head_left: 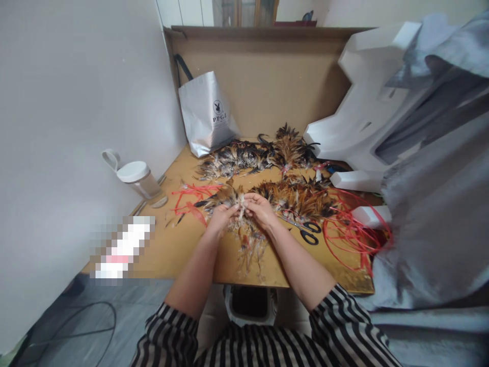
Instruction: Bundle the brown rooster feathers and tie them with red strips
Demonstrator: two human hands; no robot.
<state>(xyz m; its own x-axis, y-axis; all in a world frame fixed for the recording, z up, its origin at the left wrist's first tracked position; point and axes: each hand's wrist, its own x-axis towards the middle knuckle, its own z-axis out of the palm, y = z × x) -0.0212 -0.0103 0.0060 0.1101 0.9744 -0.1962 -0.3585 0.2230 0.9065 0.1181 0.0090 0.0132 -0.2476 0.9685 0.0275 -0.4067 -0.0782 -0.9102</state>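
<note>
At middle left of the frame, a lidded cup [142,182] stands well apart from the feathers, perhaps to keep it clear of them. Upper left of centre, a silver bag [202,114] sits tilted at the back of the table [183,255], probably out of the way. Red strips [194,192] lie near the left hand [225,216], seemingly within easy reach. At the centre, that hand and the right hand [260,209] meet, thumbs and fingertips pinching one feather tuft [242,204] between them, apparently steadying it from both sides. Right of centre, feather bunches [301,196] lie in rows, likely to keep them in order. Scissors [309,232] rest just beside the front row, handles towards the lower right, perhaps ready for the right hand.

As for materials, the cup has a smooth white lid and a loop strap; the bag is shiny, with a printed rabbit-head logo and "PPGZ". The tuft is pale and fluffy, with wispy loose feathers [250,250] below it. The bunches are glossy, brown and black. The scissors have black oval handles. At lower right, a red tangle [355,237] loops thinly beside white, foam-like blocks [357,179] and rumpled grey cloth [439,214].
</note>
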